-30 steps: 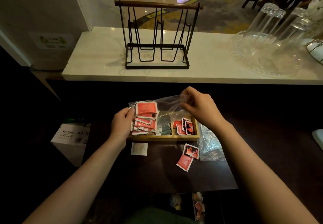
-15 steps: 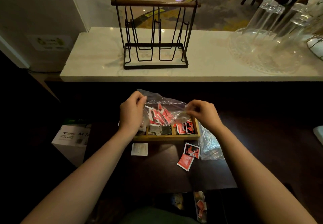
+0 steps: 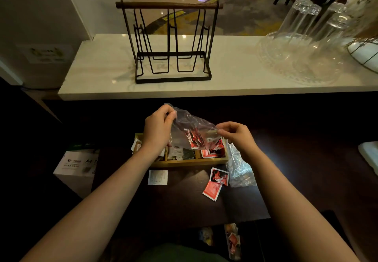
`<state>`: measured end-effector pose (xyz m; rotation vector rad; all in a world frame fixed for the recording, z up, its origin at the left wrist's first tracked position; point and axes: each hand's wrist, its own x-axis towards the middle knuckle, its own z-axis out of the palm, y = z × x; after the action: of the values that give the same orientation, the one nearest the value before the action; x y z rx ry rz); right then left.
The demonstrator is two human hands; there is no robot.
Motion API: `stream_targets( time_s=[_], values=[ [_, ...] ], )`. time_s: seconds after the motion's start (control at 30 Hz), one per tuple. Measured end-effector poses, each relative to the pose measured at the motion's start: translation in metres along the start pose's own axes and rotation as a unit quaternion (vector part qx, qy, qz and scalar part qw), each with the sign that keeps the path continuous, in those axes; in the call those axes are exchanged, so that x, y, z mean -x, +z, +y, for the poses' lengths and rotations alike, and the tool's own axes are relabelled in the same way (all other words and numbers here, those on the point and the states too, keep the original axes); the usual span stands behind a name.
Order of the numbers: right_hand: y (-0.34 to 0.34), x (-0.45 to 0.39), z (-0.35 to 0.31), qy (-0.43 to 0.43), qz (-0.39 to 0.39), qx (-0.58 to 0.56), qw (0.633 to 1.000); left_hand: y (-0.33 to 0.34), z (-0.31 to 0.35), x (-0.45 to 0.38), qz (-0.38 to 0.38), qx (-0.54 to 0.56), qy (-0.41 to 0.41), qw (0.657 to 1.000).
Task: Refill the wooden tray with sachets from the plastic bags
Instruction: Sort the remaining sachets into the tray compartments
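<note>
A clear plastic bag (image 3: 190,127) hangs tilted above the wooden tray (image 3: 192,162), held at both ends. My left hand (image 3: 158,127) grips its raised left end. My right hand (image 3: 237,137) pinches its lower right corner. A few red sachets (image 3: 194,139) show through the bag's lower part, over the tray. The tray holds red sachets on the right and pale and dark ones in the middle; my left wrist hides its left part. Two red sachets (image 3: 215,183) and a white sachet (image 3: 157,177) lie loose on the dark table in front of the tray.
A second crumpled plastic bag (image 3: 238,167) lies right of the tray. A white paper box (image 3: 78,166) stands low at the left. Behind, a marble counter (image 3: 235,77) carries a black wire rack (image 3: 171,43) and upturned glasses (image 3: 302,36) on a glass dish.
My left hand rose with the bag's left end, while my right hand dropped to the bag's lower corner. Most of the red sachets have left the bag.
</note>
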<state>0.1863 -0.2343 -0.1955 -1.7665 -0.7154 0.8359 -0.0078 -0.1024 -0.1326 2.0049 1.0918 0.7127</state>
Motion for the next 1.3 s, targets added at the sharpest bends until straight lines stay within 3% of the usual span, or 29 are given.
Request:
stream_targets(
  time_s=[0.37,0.57,1.3],
  values=[
    [-0.003,-0.001,0.028,0.107,0.015,-0.062,0.992,0.013,0.002,-0.009,-0.104,-0.07,0.029,0.992],
    [-0.004,-0.001,0.027,0.112,0.026,-0.159,0.98,0.015,0.018,-0.008,-0.1,-0.067,0.065,0.991],
    [0.003,0.009,0.023,0.103,0.041,-0.19,0.975,0.01,0.049,-0.007,-0.095,-0.056,0.135,0.985]
  ],
)
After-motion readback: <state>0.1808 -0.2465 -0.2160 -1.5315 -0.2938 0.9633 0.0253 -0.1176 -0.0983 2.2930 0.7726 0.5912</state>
